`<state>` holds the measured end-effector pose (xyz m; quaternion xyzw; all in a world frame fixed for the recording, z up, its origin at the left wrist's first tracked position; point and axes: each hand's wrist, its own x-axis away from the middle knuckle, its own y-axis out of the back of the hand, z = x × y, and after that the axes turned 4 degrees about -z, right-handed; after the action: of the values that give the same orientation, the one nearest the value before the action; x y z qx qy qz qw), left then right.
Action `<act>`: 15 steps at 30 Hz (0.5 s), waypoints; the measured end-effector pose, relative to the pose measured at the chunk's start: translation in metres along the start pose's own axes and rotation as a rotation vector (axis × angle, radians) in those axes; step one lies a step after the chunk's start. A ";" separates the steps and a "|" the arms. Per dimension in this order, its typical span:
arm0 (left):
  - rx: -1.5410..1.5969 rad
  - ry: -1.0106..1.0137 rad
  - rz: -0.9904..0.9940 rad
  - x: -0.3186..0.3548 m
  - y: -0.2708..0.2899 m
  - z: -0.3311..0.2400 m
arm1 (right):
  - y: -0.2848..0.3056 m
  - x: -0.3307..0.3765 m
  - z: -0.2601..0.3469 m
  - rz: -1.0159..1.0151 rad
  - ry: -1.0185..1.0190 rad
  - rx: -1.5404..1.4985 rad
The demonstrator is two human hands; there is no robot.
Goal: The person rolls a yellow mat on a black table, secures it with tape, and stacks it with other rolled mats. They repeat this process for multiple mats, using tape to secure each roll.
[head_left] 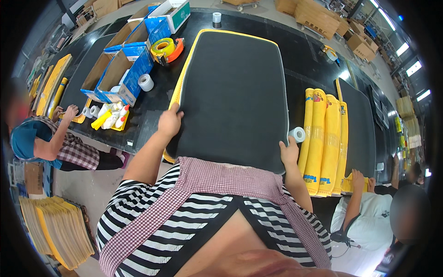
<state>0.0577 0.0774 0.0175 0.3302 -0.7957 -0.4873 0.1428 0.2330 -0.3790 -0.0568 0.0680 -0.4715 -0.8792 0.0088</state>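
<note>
A large mat (233,97) lies in front of me with its black underside up and yellow trim along its left and far edges. Its near end reaches my checked apron. My left hand (170,122) is closed around the left edge, fingers tucked onto the black face. On the opposite side, my right hand (289,151) grips the edge near the close right corner; its fingertips are partly hidden. Beside that hand stands a roll of clear tape (297,134). Several rolled yellow mats (321,138) lie to the right of it.
Blue cardboard boxes (124,76), tape rolls (164,47) and a yellow tray of white bottles (112,116) occupy the table's left part. A co-worker (55,143) works at the left; another (364,207) handles a yellow roll at the right. Stacked mats (57,231) stand lower left.
</note>
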 end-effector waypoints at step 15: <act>0.250 0.047 -0.001 0.063 -0.004 0.075 | 0.027 0.048 0.000 0.411 -0.002 -0.444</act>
<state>-0.0289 0.0852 -0.0284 0.3571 -0.8465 -0.3765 0.1191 0.1838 -0.3984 -0.0398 -0.0332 -0.2714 -0.9407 0.2008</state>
